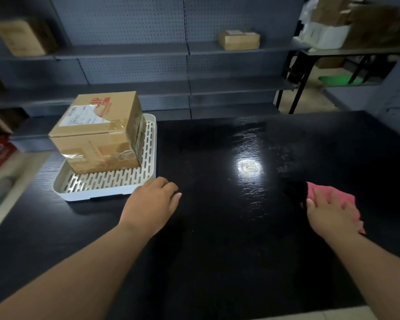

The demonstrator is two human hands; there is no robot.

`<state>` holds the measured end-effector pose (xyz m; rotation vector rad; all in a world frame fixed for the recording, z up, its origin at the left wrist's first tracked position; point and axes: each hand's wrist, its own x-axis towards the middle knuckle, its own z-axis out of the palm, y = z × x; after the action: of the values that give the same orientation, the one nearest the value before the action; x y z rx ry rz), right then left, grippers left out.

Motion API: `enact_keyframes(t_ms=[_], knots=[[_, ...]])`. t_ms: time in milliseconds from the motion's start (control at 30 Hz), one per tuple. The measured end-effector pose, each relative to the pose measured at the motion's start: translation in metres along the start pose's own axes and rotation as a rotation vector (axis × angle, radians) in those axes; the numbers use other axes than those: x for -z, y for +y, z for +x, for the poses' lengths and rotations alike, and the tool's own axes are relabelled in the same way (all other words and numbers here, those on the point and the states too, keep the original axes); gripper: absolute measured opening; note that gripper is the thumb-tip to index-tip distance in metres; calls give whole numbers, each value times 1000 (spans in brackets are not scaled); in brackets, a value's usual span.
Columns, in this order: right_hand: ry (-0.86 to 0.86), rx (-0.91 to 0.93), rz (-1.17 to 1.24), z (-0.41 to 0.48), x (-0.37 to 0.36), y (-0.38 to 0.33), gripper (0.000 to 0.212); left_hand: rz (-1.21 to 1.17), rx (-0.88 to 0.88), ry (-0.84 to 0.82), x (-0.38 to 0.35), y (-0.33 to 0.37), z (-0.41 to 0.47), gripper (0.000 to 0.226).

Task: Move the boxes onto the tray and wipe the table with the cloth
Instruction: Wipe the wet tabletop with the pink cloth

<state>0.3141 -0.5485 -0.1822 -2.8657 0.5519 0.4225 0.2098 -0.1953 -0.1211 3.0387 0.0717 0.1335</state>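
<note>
Two taped cardboard boxes point(97, 132) are stacked on the white slotted tray point(106, 181) at the left of the black table point(217, 227). My left hand point(153, 204) rests flat on the table just right of the tray's near corner, fingers loosely curled, holding nothing. A pink cloth point(330, 195) lies on the table at the right. My right hand point(328, 213) presses down on top of the pink cloth, covering its near part.
Grey pegboard shelving stands behind the table, with a small cardboard box point(239, 39) on one shelf and another box point(24, 36) at far left. Stacked boxes sit on a side table point(351, 51) at the back right. A bright light glare point(248, 167) reflects mid-table.
</note>
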Motion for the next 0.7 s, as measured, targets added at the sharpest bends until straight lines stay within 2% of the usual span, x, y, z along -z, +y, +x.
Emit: enact_keyframes(t_ms=[100,233,367,467,567,633,700], knots=[[-15,1,31,-21,-15,-42,53,-9,33,11,3,-4,-1,33],[-68,317,-36,-77,-38,-102,55,-4,108,6,12,-4,1,33],[-288,627,-180,-144,-58,-144,62,-5,168,-6,24,4,2,34],[-399,748,-265,-147,-43,-154,66,0,206,-11,30,7,2,35],[-338,742,-96,-117,-18,-152,46,-7,228,-26,31,10,3,35],[-234,750,-19,-100,-6,-146,46,-21,235,-48,28,13,4,36],[-191,779,-47,-89,-4,-144,51,-38,228,-88,23,17,5,36]])
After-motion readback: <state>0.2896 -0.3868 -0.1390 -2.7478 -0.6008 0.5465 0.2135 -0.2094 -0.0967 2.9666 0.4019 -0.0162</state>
